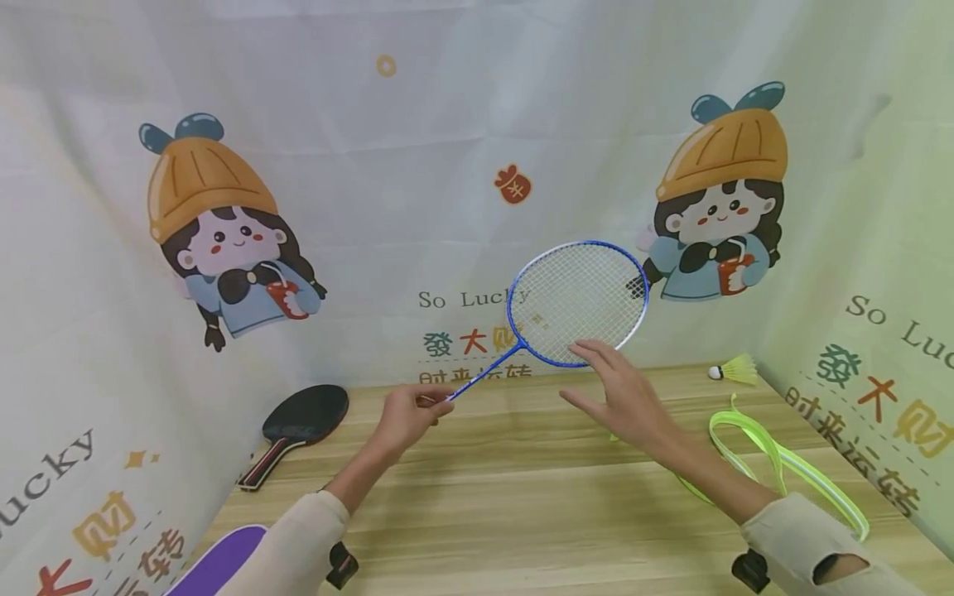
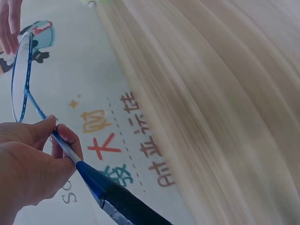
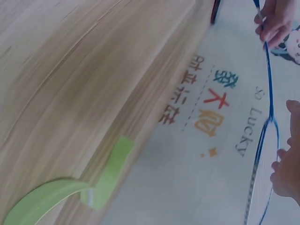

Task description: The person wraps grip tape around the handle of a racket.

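A blue and white badminton racket [image 1: 522,343] is held up above the table, its strung head tilted up to the right. My left hand [image 1: 408,420] pinches its thin shaft between thumb and fingers. In the left wrist view, the dark handle [image 2: 129,206] extends from that grip toward the lower right. My right hand [image 1: 629,401] is at the lower edge of the racket head, fingers extended and thumb apart. Its fingertips overlap the strings in the head view. The right wrist view shows the racket's shaft [image 3: 270,84] running down from the left hand toward the right hand.
On the wooden table [image 1: 477,513] a black table tennis paddle [image 1: 305,414] lies at the left, with a purple rounded object [image 1: 227,563] nearer. A yellow shuttlecock [image 1: 734,370] and a looped neon-green strap [image 1: 812,476] lie at the right. Printed cloth walls [image 1: 417,207] enclose the table.
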`<action>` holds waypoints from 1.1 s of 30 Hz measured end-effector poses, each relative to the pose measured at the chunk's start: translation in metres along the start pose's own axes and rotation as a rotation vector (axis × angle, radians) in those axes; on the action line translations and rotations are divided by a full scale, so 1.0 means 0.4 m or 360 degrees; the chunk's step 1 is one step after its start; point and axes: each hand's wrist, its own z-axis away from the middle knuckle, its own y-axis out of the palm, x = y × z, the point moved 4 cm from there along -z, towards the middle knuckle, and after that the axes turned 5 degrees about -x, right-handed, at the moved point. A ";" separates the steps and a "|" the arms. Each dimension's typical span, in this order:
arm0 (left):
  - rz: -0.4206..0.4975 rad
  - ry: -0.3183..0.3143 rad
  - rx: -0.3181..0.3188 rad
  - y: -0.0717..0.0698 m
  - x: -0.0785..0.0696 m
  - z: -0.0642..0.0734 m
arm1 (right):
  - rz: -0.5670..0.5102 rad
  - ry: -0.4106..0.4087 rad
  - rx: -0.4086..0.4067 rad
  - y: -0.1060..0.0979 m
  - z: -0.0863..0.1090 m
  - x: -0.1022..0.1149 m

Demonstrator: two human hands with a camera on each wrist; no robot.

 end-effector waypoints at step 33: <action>0.0617 0.0067 -0.0107 0.151 -0.240 -0.033 | -0.0872 0.0689 -0.0038 0.073 -0.188 0.065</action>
